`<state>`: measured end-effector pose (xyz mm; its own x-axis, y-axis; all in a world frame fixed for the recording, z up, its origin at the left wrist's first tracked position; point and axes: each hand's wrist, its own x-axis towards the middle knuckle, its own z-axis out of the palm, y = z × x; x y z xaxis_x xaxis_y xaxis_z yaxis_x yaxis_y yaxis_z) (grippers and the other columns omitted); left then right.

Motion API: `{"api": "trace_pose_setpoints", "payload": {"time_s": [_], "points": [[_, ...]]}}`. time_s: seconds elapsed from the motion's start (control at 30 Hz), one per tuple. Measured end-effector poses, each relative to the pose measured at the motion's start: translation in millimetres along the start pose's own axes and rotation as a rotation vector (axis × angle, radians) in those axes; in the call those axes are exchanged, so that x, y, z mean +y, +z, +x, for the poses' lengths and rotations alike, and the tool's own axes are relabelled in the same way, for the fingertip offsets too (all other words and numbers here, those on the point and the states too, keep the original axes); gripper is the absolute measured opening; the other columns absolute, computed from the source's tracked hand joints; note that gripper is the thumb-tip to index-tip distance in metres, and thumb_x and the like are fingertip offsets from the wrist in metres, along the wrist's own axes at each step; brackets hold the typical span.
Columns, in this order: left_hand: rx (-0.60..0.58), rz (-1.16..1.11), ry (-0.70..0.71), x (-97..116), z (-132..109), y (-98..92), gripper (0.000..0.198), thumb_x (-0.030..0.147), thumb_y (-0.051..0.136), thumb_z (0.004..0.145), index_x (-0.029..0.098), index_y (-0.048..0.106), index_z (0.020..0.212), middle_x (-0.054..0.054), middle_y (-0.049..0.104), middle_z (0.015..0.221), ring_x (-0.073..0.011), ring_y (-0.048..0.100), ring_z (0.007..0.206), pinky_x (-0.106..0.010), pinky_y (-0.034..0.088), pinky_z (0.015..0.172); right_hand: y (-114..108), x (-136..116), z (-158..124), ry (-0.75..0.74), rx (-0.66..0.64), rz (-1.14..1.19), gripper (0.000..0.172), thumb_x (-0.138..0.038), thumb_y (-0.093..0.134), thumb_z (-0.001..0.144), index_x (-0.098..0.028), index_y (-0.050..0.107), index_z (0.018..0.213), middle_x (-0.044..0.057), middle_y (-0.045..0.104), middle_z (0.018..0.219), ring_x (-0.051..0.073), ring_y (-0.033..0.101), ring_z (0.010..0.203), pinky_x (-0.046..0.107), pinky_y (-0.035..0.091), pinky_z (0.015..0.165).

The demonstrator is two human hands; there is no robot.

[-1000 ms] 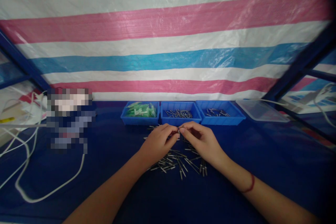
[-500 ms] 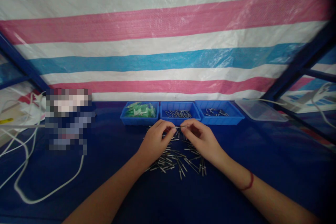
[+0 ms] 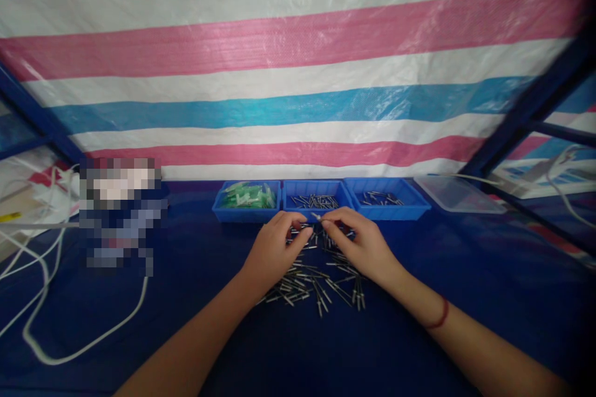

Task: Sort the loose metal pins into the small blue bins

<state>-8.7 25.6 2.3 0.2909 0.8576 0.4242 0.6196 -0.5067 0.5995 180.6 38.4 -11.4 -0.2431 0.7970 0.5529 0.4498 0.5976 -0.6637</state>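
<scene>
Between the thumb and index finger of my right hand [image 3: 361,239] is a blind rivet [image 3: 316,216], its silvery end pointing up and left. My left hand [image 3: 274,245] is just beside it, thumb and index finger apart and nothing seen between them. A loose pile of blind rivets [image 3: 298,282] is spread on the dark blue table [image 3: 288,353] under and between both hands. Behind them, the middle blue bin [image 3: 291,189] and the right blue bin [image 3: 416,198] contain more rivets.
Green-and-clear packets [image 3: 249,195] fill the left blue bin [image 3: 223,214]. At the right lies a clear plastic lid [image 3: 459,195]. White cables [image 3: 46,285] loop over the table's left side, near a pixelated object [image 3: 123,211]. A striped tarp [image 3: 279,49] hangs behind.
The rivet was held level between both hands' fingertips. My left fingers have let go and parted; the rivet now stays in my right hand, tilted upward.
</scene>
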Motion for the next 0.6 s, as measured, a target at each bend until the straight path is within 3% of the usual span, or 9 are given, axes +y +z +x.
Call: {"api": "trace_pose_setpoints", "payload": {"time_s": [0.23, 0.4, 0.6], "points": [[-0.051, 0.062, 0.019, 1.5, -2.1, -1.2, 0.015, 0.025, 0.047, 0.089, 0.020, 0.061, 0.092, -0.003, 0.062, 0.090, -0.0164, 0.059, 0.084, -0.026, 0.043, 0.070, -42.5, 41.2, 16.2, 0.171, 0.330, -0.410, 0.023, -0.032, 0.052, 0.084, -0.017, 0.068, 0.087, 0.007, 0.068, 0.082, 0.021, 0.058, 0.072, 0.035, 0.044, 0.070], [-0.138, 0.209, 0.050, 2.6, -2.9, -3.4, 0.015, 0.022, 0.048, 0.087, 0.020, 0.063, 0.087, -0.003, 0.064, 0.091, -0.0183, 0.058, 0.084, -0.029, 0.041, 0.071, -56.3, 64.1, 17.7, 0.214, 0.375, -0.658, 0.025, -0.032, 0.052, 0.081, -0.016, 0.070, 0.088, 0.013, 0.068, 0.089, 0.027, 0.058, 0.082, 0.040, 0.042, 0.073], [-0.251, 0.405, 0.039, -2.1, -0.8, -15.0, 0.016, 0.017, 0.051, 0.080, 0.021, 0.065, 0.086, -0.002, 0.064, 0.090, -0.0208, 0.057, 0.085, -0.033, 0.039, 0.074, -42.5, 41.3, 16.4, 0.060, 0.289, -0.577, 0.019, -0.025, 0.051, 0.083, -0.017, 0.068, 0.086, 0.010, 0.066, 0.087, 0.024, 0.056, 0.085, 0.041, 0.041, 0.082]]}}
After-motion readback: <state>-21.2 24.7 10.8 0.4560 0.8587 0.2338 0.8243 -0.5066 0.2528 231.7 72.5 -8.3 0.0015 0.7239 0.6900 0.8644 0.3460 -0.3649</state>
